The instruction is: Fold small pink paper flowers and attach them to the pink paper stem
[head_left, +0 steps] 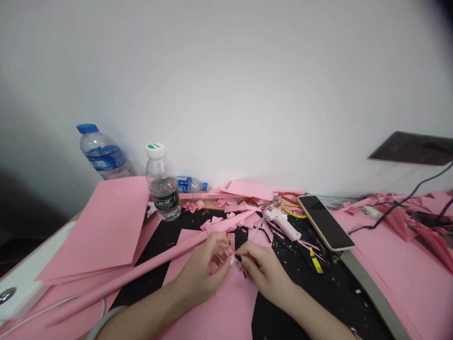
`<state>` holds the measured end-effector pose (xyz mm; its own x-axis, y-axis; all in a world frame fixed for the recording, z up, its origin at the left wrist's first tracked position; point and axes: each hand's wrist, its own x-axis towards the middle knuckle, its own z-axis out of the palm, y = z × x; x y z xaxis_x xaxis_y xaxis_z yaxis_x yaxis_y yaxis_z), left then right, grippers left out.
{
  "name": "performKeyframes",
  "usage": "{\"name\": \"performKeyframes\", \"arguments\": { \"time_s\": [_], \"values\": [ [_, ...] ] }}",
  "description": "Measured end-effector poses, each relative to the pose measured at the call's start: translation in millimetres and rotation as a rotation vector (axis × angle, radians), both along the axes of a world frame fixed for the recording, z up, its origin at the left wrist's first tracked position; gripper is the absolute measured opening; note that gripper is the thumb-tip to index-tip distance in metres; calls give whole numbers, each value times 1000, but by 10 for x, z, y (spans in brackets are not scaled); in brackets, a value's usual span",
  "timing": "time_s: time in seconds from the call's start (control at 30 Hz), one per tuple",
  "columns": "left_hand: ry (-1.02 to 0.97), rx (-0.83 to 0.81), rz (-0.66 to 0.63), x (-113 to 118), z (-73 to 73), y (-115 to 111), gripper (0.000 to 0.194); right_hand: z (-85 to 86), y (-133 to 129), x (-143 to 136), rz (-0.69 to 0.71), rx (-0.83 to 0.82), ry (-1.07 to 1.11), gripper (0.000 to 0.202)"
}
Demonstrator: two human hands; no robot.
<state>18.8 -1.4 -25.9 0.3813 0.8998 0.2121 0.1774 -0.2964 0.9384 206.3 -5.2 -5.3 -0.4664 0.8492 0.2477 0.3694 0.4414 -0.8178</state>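
Over a pink sheet, the left hand and right hand are bringing their fingertips close together, both narrowed and pinching a small pink paper piece at the clock's centre. A long paper tube is running from between eight and nine to one o'clock, bounding the room beyond the left hand. A glue gun is lying at two, a phone just past it. At four, black mat is showing between the right forearm and a grey strip's edge.

Left grip faces right grip; fingers curl inward.
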Motion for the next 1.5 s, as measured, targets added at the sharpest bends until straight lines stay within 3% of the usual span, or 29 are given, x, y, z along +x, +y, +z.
{"name": "performKeyframes", "arguments": {
  "time_s": [0.17, 0.57, 0.7, 0.83, 0.93, 1.1, 1.33, 1.5],
  "values": [
    [168, 115, 27, -11, 28, 44, 11, -8, 32, 18, -8, 60, -47, 20],
    [192, -48, 8, -17, 71, 61, 21, -32, 52, 51, 0, 89, -121, 20],
    [163, -97, 23, -1, 107, 80, 17, -18, 57, 48, -52, 66, -91, 17],
    [8, -210, 20, 17, 139, 93, 14, -23, 87, 45, -141, 43, -42, 15],
    [-71, -245, 34, 17, 122, 110, 20, -24, 106, 45, -198, 57, -32, 14],
    [-145, -306, 43, 22, 83, 132, 14, -38, 94, 27, -227, -50, 62, 2],
    [-193, -255, 26, 47, 98, 112, 5, -21, 68, -3, -216, -122, 95, 14],
    [-178, -221, 22, 50, 81, 117, 2, -8, 69, -7, -223, -53, 63, 14]
  ]
}}
